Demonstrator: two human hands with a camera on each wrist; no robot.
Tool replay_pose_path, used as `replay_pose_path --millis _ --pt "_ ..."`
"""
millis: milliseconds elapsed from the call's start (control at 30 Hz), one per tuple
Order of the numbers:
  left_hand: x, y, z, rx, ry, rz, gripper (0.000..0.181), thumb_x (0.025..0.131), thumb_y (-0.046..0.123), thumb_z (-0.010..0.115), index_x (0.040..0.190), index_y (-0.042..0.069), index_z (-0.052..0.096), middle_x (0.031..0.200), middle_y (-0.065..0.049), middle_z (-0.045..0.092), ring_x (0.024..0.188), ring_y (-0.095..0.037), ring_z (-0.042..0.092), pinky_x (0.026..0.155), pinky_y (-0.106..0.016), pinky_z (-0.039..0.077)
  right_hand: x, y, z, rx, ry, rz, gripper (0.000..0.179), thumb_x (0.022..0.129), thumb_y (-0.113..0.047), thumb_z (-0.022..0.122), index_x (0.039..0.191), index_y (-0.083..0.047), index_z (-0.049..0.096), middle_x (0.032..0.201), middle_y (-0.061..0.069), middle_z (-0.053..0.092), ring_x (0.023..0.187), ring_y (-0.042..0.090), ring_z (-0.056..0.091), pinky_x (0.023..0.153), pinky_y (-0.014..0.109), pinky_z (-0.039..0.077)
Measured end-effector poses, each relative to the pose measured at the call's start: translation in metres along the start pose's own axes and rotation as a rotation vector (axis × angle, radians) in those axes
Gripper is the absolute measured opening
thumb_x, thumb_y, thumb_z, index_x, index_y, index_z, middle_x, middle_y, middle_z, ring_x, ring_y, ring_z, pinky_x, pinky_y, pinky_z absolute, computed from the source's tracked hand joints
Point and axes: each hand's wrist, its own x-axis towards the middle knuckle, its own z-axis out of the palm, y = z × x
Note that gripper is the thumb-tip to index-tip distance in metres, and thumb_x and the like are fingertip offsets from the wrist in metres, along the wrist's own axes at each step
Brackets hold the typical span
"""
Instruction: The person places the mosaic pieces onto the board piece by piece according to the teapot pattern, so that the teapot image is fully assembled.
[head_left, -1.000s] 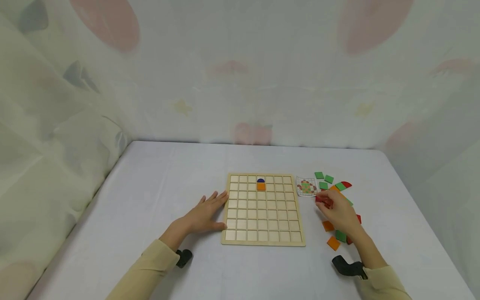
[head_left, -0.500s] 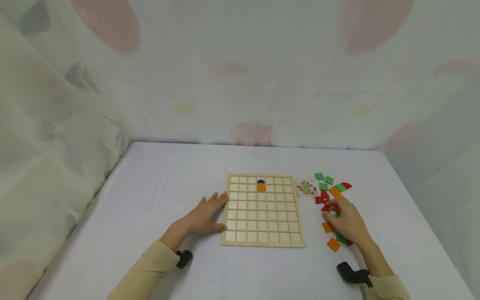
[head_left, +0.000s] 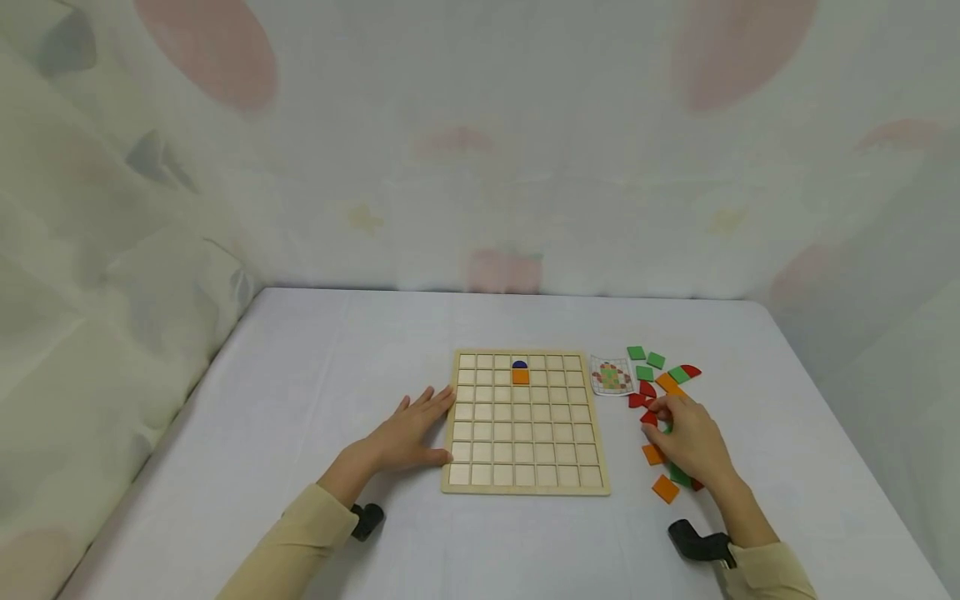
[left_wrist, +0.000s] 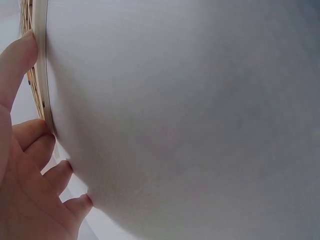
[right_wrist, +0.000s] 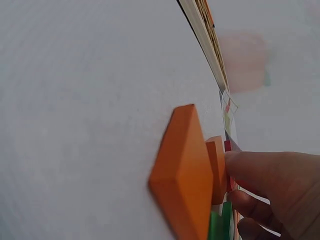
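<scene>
A square wooden grid board (head_left: 527, 492) lies on the table. In its upper cells sit a blue half-round tile (head_left: 520, 365) and, just below, an orange square tile (head_left: 521, 377). My left hand (head_left: 405, 433) rests at the board's left edge, fingers spread and touching the frame; the left wrist view shows the thumb (left_wrist: 22, 55) against it. Over the loose tiles at the right is my right hand (head_left: 693, 437), thumb and fingers bent at a red curved-edge tile (head_left: 648, 418). Whether they pinch it is unclear, as the fingers partly hide it.
A printed pattern card (head_left: 612, 376) lies right of the board. Green square tiles (head_left: 636, 353), red tiles (head_left: 691, 371) and orange tiles (head_left: 665, 489) lie scattered around the right hand. In the right wrist view an orange tile (right_wrist: 185, 170) looms close. White cloth (head_left: 337, 350) covers the table.
My right hand has drawn back from beside the card, slightly right and nearer to me, uncovering several red tiles, then stayed nearly still. The left hand keeps its place on the board.
</scene>
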Motion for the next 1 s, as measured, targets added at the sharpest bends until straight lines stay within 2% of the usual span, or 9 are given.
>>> replay_pose_path --millis 233,533,1000 --pt "0.0004 -0.0001 -0.0006 0.001 -0.001 0.004 0.087 0.08 0.035 0.07 0.146 0.006 0.023 0.153 -0.009 0.018 0.14 -0.035 0.012 0.109 -0.059 0.008 0.0008 0.0008 -0.0004 0.01 -0.008 -0.028 0.026 0.074 -0.009 0.073 0.095 -0.001 0.06 0.082 0.008 0.059 0.076 0.023 0.05 0.068 0.041 0.047" --pt "0.0007 -0.0007 -0.0006 -0.002 -0.005 0.005 0.087 0.08 0.036 0.07 0.146 0.006 0.023 0.153 -0.008 0.018 0.14 -0.034 0.011 0.109 -0.059 0.008 0.0016 0.0008 -0.0011 0.025 -0.051 -0.001 0.026 0.077 -0.004 0.069 0.101 -0.001 0.06 0.087 0.01 0.061 0.081 0.025 0.053 0.075 0.045 0.049" --pt "0.0007 -0.0034 0.0019 -0.006 0.0 0.004 0.088 0.079 0.038 0.07 0.147 0.009 0.022 0.154 -0.006 0.018 0.141 -0.033 0.011 0.109 -0.059 0.008 0.0028 0.0004 0.0021 -0.013 -0.043 0.002 0.03 0.075 -0.015 0.074 0.099 -0.001 0.062 0.081 0.006 0.057 0.075 0.021 0.048 0.064 0.036 0.045"
